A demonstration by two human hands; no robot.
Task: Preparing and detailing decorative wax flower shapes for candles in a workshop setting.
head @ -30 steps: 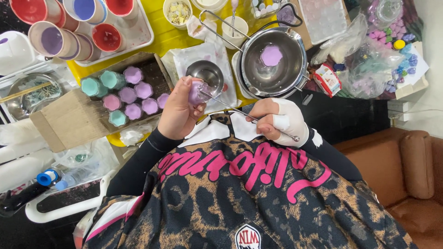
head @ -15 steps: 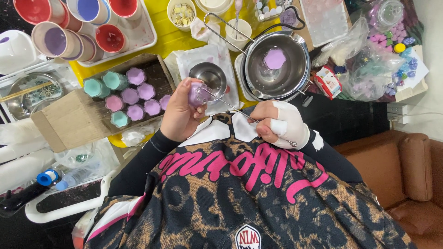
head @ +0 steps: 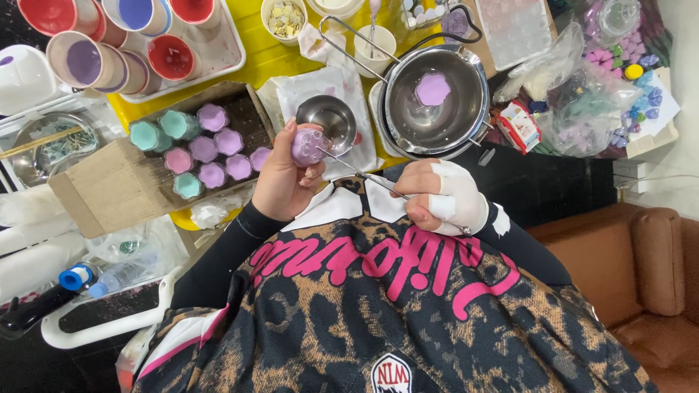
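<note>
The left hand (head: pixel 280 178) grips a purple candle (head: pixel 309 145) above a small steel bowl (head: pixel 331 120); the right hand (head: pixel 444 198) pinches a thin metal pick (head: pixel 360 173) against it. Steady, light strokes seem best.

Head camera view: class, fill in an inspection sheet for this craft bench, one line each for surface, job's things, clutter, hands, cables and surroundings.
Surface: yellow table, crowded.
Job's things: purple flower-shaped piece in the left hand; thin metal tool in the right hand, tip at the piece.
Clutter: cardboard box of pastel pieces, small steel bowl, steel pan holding a purple piece, paint cups, plastic bags.
Hands: both gripping; right one partly wrapped in white.
Cables: white cable at right.
Surroundings: brown sofa.
</note>
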